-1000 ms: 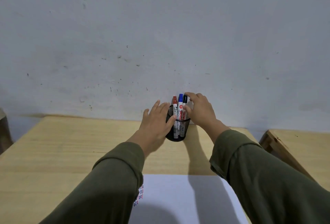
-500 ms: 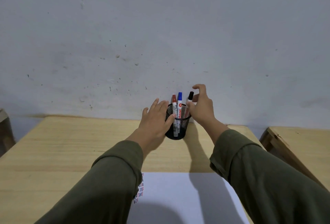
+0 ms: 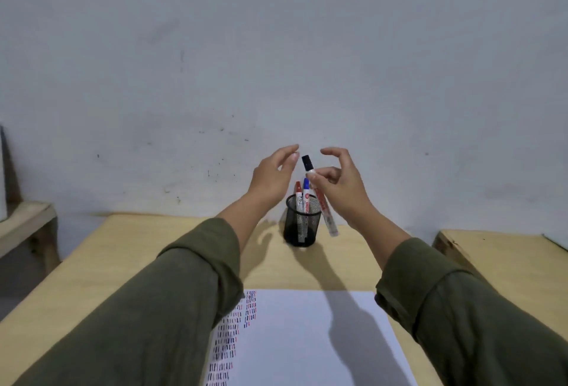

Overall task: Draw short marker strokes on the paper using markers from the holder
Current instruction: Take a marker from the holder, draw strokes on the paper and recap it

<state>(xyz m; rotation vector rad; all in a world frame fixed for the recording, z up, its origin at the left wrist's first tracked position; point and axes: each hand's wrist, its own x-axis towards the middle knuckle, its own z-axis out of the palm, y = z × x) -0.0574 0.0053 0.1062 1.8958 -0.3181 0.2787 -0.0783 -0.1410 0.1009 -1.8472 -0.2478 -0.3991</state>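
The right hand [image 3: 341,184] holds a black-capped marker [image 3: 319,198] up in the air just to the right of the mesh holder [image 3: 299,222], pinched between thumb and the lower fingers while the index finger curls free above. The marker's long axis runs steeply, cap uppermost and leaning a little to the left, its lower end hanging beside the holder's rim rather than inside it. The cap [image 3: 307,162] is the part the next move appears to turn on — it stands between the two hands, immediately right of the left hand [image 3: 272,178] and nearly at the level of its fingertips [image 3: 293,155]. The left hand is open and empty, fingers loosely extended toward the cap but not touching it; it is the nearer free hand, so pulling the cap off looks like its job, along the marker's axis, up and slightly left.

In the holder a red marker [image 3: 297,196] and a blue marker [image 3: 305,196] stand upright, caps up. Their barrels carry red lettering that may begin "SNOW", though it is too small to read with confidence; the held marker's printing is blurred.

The paper [image 3: 307,339] lies on the wooden table [image 3: 138,256] close to the person, well apart from the holder — its left side carries columns of short dark, red and blue strokes [image 3: 229,342], partly hidden by the left sleeve [image 3: 172,308].
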